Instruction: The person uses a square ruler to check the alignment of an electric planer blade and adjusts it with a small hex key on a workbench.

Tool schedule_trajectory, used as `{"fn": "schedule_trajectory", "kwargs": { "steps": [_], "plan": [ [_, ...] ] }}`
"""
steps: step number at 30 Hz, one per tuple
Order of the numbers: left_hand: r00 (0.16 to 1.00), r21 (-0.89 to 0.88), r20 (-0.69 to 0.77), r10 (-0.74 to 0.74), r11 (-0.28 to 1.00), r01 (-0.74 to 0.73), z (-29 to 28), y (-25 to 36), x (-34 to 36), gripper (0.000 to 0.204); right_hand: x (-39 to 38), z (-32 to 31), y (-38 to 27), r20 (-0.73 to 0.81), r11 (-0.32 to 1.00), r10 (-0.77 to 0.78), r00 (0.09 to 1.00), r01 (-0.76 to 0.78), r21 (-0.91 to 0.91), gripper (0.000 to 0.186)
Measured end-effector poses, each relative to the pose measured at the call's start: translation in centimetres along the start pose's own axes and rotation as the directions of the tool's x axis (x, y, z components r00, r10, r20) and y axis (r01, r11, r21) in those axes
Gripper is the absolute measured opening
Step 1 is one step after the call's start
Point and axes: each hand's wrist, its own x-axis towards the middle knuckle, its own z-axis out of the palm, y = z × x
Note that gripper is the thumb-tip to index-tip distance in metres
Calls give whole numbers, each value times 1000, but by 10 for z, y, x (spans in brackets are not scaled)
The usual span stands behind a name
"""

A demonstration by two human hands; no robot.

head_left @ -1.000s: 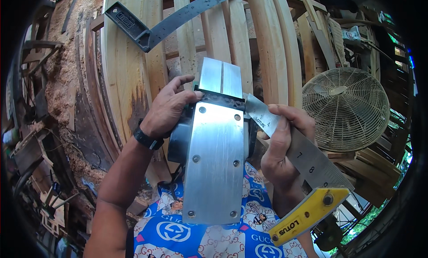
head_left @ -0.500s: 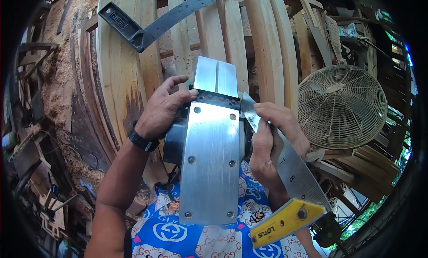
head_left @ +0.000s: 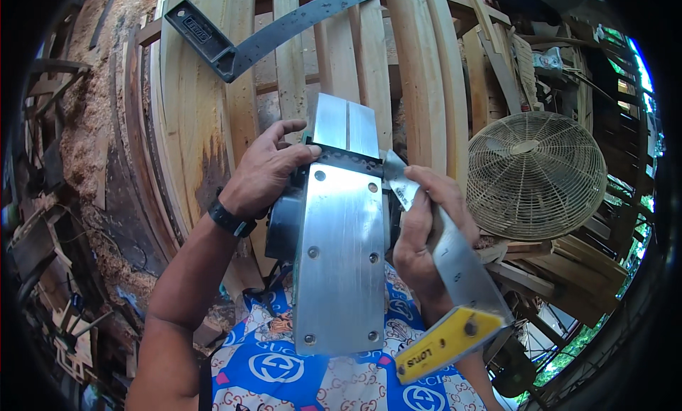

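An electric planer (head_left: 343, 262) lies sole up in front of my body, its long silvery plates facing me. Across the gap between the plates runs the dark cutter drum (head_left: 346, 159). My left hand (head_left: 268, 168) grips the planer's left side, with its thumb on the drum's end and its index finger raised; the lower fingers are partly hidden. In my right hand (head_left: 430, 226), closed round the steel blade, is a try square with a yellow handle (head_left: 449, 343). The blade's tip (head_left: 399, 175) is by the drum's right end; I cannot tell whether they touch.
Long timber boards (head_left: 419, 77) stretch away beyond the planer. A second try square (head_left: 305, 29), dark with a black handle, rests across them. On the right is a round wire fan guard (head_left: 536, 176). Wood shavings (head_left: 89, 141) and scrap pieces cover the left side.
The yellow handle has swung slightly left and upward, and the blade has turned in my right hand. The planer has tilted a little. My left thumb stays at the drum's end.
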Motion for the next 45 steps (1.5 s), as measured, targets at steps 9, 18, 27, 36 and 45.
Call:
{"fn": "schedule_trajectory", "kwargs": {
  "steps": [9,18,27,36,45],
  "plan": [
    [1000,-26,0,-18,1000,18,3,2,0,74,-15,3,0,-58,997,-42,997,46,62,27],
    [999,14,-34,-27,1000,28,1,7,-2,76,-11,2,-6,-70,992,-97,993,102,70,32],
    [996,-95,-13,-83,992,82,-1,1,7,75,11,-9,-8,5,980,118,993,-118,162,19],
    [997,-89,6,-79,993,79,3,5,9,67,-8,0,0,11,980,-93,996,89,180,54],
    [997,-80,-25,-80,994,78,4,4,4,63,-5,16,9,-48,957,-119,992,128,260,42]
  ]
}}
